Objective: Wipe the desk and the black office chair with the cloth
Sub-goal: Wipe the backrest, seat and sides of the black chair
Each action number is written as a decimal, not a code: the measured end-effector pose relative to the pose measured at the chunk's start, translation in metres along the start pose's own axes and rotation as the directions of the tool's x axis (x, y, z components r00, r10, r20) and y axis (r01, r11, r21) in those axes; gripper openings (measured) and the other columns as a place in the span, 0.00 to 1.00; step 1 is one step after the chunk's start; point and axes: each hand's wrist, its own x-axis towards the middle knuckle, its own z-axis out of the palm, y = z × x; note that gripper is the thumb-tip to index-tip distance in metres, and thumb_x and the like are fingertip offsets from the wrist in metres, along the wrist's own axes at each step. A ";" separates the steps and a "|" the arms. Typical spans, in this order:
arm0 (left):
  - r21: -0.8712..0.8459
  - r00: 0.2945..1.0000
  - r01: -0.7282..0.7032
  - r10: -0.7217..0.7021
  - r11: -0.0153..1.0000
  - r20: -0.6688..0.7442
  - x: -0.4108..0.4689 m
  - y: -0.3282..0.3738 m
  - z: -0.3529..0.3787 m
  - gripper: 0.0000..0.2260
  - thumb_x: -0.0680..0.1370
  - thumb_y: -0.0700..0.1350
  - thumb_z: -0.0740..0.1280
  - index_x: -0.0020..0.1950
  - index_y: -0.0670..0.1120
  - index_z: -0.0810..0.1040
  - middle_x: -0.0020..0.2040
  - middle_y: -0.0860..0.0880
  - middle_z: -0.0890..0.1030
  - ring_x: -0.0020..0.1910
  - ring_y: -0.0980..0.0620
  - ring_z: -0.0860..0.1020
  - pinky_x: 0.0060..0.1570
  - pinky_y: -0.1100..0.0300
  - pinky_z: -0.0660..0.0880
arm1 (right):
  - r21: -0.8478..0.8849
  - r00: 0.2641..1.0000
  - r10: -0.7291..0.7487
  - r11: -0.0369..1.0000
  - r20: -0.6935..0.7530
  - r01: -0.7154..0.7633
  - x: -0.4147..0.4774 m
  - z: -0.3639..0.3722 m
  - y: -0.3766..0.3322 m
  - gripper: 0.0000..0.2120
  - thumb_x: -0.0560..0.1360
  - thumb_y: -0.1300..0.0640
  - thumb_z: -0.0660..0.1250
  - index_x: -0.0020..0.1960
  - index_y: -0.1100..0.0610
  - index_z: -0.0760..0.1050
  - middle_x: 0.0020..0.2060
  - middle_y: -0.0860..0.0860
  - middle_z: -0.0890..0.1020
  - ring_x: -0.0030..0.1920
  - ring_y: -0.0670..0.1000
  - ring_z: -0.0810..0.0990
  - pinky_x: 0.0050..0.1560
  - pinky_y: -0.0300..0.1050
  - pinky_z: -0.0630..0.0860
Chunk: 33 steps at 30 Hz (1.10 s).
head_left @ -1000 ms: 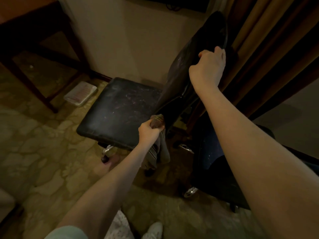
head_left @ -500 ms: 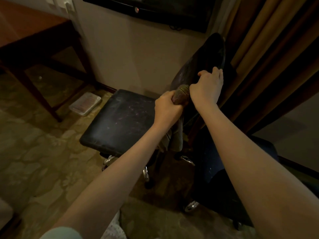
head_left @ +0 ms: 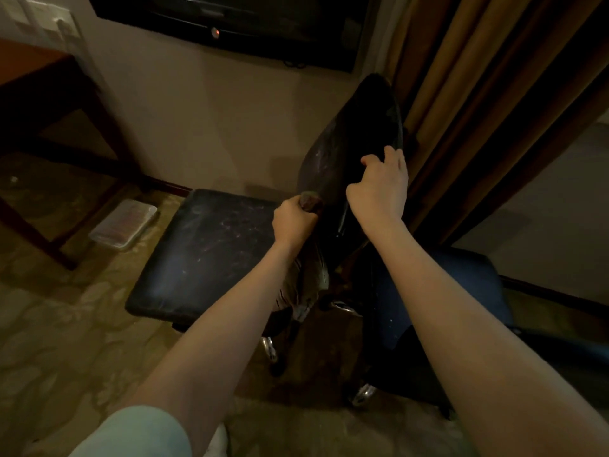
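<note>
Head view, looking down past both forearms. The cloth [head_left: 308,285] is bunched in the left hand [head_left: 293,221], whose fingers are curled tightly round it in a fist. A dark wad of it sticks out above the fist and touches the lower front of the backrest [head_left: 349,143], and the striped remainder hangs below the wrist, beside the rear edge of the seat [head_left: 204,252]. Both parts belong to the black office chair [head_left: 230,275]. The seat is worn and scuffed. The backrest tilts away toward the right.

The right hand [head_left: 380,189] grips the right edge of the backrest, higher than the left hand. Its fingers are hooked over the edge out of sight and the thumb lies on the front face. Chrome castors [head_left: 270,349] show beneath the seat.

Just right of the chair stands a second chair [head_left: 461,282] with a dark blue seat, partly behind the right forearm. Brown curtains [head_left: 478,94] hang behind the backrest. A dark screen [head_left: 247,21] is mounted on the wall above. The desk [head_left: 29,77], reddish-brown wood, stands at far left, well apart from both hands. A clear plastic box [head_left: 123,224] lies on the patterned carpet [head_left: 66,324] between the desk leg and the seat. A pale sleeve [head_left: 131,433] covers the left upper arm at the bottom edge.
</note>
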 end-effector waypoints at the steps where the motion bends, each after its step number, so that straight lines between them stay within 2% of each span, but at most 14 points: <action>1: -0.005 1.000 0.010 -0.010 1.000 0.009 0.002 -0.002 0.000 0.13 0.73 0.42 0.66 0.57 0.46 0.79 0.50 0.44 0.82 0.51 0.44 0.78 0.44 0.60 0.70 | -0.004 1.000 0.005 1.000 -0.002 -0.005 0.000 0.000 0.000 0.24 0.75 0.62 0.64 0.71 0.59 0.66 0.75 0.58 0.56 0.76 0.57 0.48 0.76 0.50 0.50; 5: -0.027 0.999 0.035 -0.034 0.999 0.032 0.006 -0.015 0.002 0.13 0.74 0.43 0.66 0.58 0.46 0.79 0.52 0.43 0.81 0.53 0.43 0.77 0.48 0.59 0.70 | 0.005 1.000 0.022 1.000 -0.006 -0.022 -0.003 -0.001 0.000 0.25 0.75 0.64 0.63 0.72 0.58 0.65 0.76 0.56 0.55 0.76 0.55 0.48 0.76 0.48 0.49; 11: 0.046 0.990 0.102 -0.106 0.994 0.095 0.021 -0.042 0.002 0.14 0.75 0.44 0.66 0.60 0.44 0.77 0.54 0.42 0.80 0.55 0.42 0.77 0.51 0.55 0.72 | -0.020 0.999 0.028 0.999 -0.034 -0.028 -0.002 0.001 -0.002 0.26 0.74 0.64 0.63 0.72 0.57 0.65 0.75 0.56 0.56 0.76 0.54 0.48 0.75 0.46 0.49; 16: 0.072 0.980 0.124 -0.133 0.990 0.149 0.027 -0.055 0.001 0.14 0.76 0.42 0.65 0.61 0.43 0.76 0.54 0.41 0.80 0.54 0.43 0.77 0.46 0.58 0.70 | 0.004 0.996 0.060 0.998 -0.060 -0.060 0.000 0.004 -0.002 0.26 0.73 0.65 0.64 0.71 0.58 0.67 0.75 0.55 0.58 0.76 0.53 0.50 0.74 0.44 0.51; 22: 0.063 0.955 0.115 -0.128 0.991 0.268 0.038 -0.051 -0.015 0.11 0.75 0.42 0.67 0.57 0.41 0.77 0.51 0.42 0.79 0.52 0.43 0.77 0.47 0.57 0.72 | -0.007 0.996 0.029 1.000 -0.083 -0.030 0.000 0.007 -0.006 0.26 0.74 0.65 0.64 0.71 0.58 0.66 0.75 0.56 0.57 0.76 0.54 0.51 0.75 0.48 0.54; 24: 0.020 0.947 0.075 -0.078 0.997 0.312 0.043 -0.043 -0.022 0.11 0.75 0.43 0.68 0.55 0.42 0.79 0.49 0.43 0.80 0.50 0.45 0.78 0.46 0.57 0.73 | -0.116 0.993 -0.057 0.992 -0.103 0.045 -0.006 0.010 -0.013 0.25 0.74 0.65 0.66 0.70 0.58 0.68 0.75 0.58 0.57 0.76 0.57 0.52 0.74 0.48 0.50; 26: -0.051 0.953 0.028 -0.011 0.998 0.304 0.049 -0.026 -0.027 0.12 0.74 0.45 0.70 0.55 0.43 0.79 0.51 0.42 0.81 0.52 0.44 0.78 0.49 0.58 0.73 | -0.234 0.963 -0.197 0.960 -0.184 0.152 -0.017 0.021 -0.019 0.20 0.71 0.67 0.65 0.63 0.63 0.75 0.69 0.64 0.66 0.71 0.64 0.63 0.71 0.54 0.52; 28: -0.178 0.955 0.055 0.000 0.983 0.297 0.059 -0.003 -0.034 0.14 0.73 0.46 0.71 0.57 0.43 0.79 0.53 0.44 0.81 0.55 0.46 0.78 0.51 0.58 0.73 | -0.194 0.936 -0.231 0.964 -0.266 0.182 -0.039 0.041 -0.030 0.19 0.70 0.65 0.57 0.57 0.66 0.78 0.62 0.65 0.75 0.64 0.66 0.73 0.68 0.58 0.58; 29: -0.252 0.947 0.102 -0.016 0.962 0.321 0.065 0.007 -0.038 0.15 0.74 0.46 0.71 0.59 0.44 0.78 0.54 0.45 0.80 0.55 0.47 0.77 0.52 0.58 0.72 | -0.123 0.947 -0.200 0.977 -0.253 0.173 -0.053 0.053 -0.037 0.20 0.70 0.64 0.55 0.57 0.66 0.78 0.60 0.64 0.77 0.62 0.65 0.75 0.67 0.59 0.62; 31: -0.368 0.915 0.205 -0.044 0.907 0.402 0.077 0.021 -0.047 0.16 0.74 0.45 0.71 0.61 0.43 0.76 0.53 0.45 0.79 0.55 0.48 0.77 0.54 0.57 0.73 | -0.025 0.962 -0.165 0.986 -0.216 0.164 -0.073 0.076 -0.051 0.17 0.72 0.65 0.62 0.60 0.65 0.76 0.60 0.62 0.77 0.61 0.62 0.76 0.65 0.58 0.69; 33: -0.442 0.882 0.315 -0.088 0.840 0.462 0.082 0.026 -0.053 0.17 0.75 0.42 0.70 0.62 0.42 0.74 0.57 0.45 0.78 0.58 0.46 0.76 0.60 0.53 0.73 | -0.079 0.974 -0.153 0.987 -0.168 0.141 -0.081 0.093 -0.057 0.23 0.69 0.63 0.72 0.63 0.64 0.74 0.61 0.61 0.76 0.63 0.62 0.75 0.66 0.57 0.66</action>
